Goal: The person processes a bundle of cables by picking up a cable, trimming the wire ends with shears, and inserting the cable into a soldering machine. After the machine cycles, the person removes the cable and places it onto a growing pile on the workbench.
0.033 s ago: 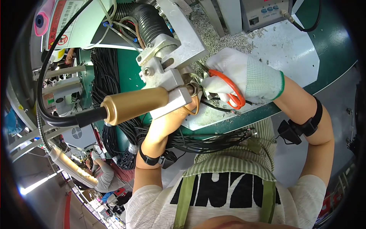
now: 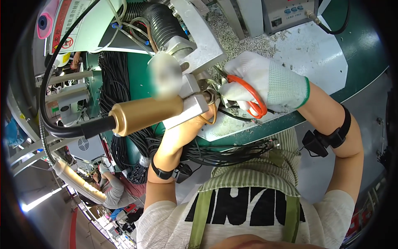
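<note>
My right hand [image 2: 248, 79], in a white glove with a green cuff, is closed around pliers with orange-red handles [image 2: 256, 99]. The pliers' jaws are close to the tip of a gold-coloured soldering iron [image 2: 147, 115], partly hidden by the glove and metal parts. A metal bracket [image 2: 195, 106] clamps the iron. My left hand [image 2: 198, 125] reaches in beneath iron and bracket; its fingers are hidden there, so what it holds cannot be seen. Just below the glove lies a black cable end [image 2: 242, 119].
Many small metallic clippings [image 2: 253, 47] cover the white board [image 2: 319, 62] on the green table. Black cable bundles [image 2: 114, 79] hang at the left, and others [image 2: 232, 151] lie along the front edge. A grey control box [image 2: 290, 14] stands behind. Another person [image 2: 120, 191] sits at lower left.
My hands and the pliers show no visible movement. A pale blurred patch now covers part of the metal bracket.
</note>
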Demonstrator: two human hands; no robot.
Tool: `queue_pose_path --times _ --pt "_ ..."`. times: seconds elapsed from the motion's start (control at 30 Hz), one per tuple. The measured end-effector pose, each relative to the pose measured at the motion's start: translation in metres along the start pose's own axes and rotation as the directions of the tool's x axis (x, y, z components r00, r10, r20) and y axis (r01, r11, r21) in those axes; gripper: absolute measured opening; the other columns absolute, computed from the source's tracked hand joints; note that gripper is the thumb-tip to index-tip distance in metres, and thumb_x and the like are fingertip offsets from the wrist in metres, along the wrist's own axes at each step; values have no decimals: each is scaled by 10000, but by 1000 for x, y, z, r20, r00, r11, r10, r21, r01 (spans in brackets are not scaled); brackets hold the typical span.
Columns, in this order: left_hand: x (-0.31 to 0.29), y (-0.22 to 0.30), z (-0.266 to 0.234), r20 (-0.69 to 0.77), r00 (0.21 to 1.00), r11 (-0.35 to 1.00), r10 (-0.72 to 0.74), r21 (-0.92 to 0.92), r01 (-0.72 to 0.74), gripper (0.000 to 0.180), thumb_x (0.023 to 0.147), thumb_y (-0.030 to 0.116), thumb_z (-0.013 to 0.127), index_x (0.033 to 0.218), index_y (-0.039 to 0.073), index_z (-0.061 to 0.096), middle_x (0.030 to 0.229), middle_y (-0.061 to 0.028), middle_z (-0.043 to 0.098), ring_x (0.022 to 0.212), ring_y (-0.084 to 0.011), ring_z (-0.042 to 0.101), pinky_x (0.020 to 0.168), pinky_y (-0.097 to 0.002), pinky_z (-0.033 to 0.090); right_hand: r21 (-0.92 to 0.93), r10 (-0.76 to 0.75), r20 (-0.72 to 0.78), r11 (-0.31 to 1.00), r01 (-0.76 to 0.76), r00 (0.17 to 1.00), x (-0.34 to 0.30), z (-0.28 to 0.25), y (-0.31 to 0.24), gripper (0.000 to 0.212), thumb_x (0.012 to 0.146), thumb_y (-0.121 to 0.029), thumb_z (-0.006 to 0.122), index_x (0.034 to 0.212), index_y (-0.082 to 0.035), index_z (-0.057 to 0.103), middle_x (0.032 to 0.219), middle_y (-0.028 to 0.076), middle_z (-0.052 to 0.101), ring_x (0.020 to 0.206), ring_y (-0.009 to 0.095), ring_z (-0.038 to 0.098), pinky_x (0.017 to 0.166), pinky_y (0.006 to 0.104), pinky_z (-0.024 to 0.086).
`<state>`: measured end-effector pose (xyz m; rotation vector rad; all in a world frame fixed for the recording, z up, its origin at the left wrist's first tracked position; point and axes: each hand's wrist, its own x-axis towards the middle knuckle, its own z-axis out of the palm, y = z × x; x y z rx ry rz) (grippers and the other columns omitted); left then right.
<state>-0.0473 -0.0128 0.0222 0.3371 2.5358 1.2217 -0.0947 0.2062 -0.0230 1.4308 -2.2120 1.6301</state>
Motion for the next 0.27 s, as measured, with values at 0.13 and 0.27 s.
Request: queue_pose_path --times 0.13,0.27 --pt "4 6 -2 37 999 996 12 -93 -9 62 830 40 567 882 9 556 718 -7 556 610 -72 512 536 -223 414 398 447 191 779 -485 874 3 -14 -17 213 808 -198 622 667 -47 569 613 50 600 510 164 580 459 299 446" --pt "3 0 -1 28 1000 995 -6 -96 8 81 829 41 566 901 9 543 714 -3 551 605 -69 502 540 -221 410 507 618 377 485 -712 690 5 -18 -22 220 806 -244 656 681 -76 588 670 44 646 575 199 625 501 327 482"
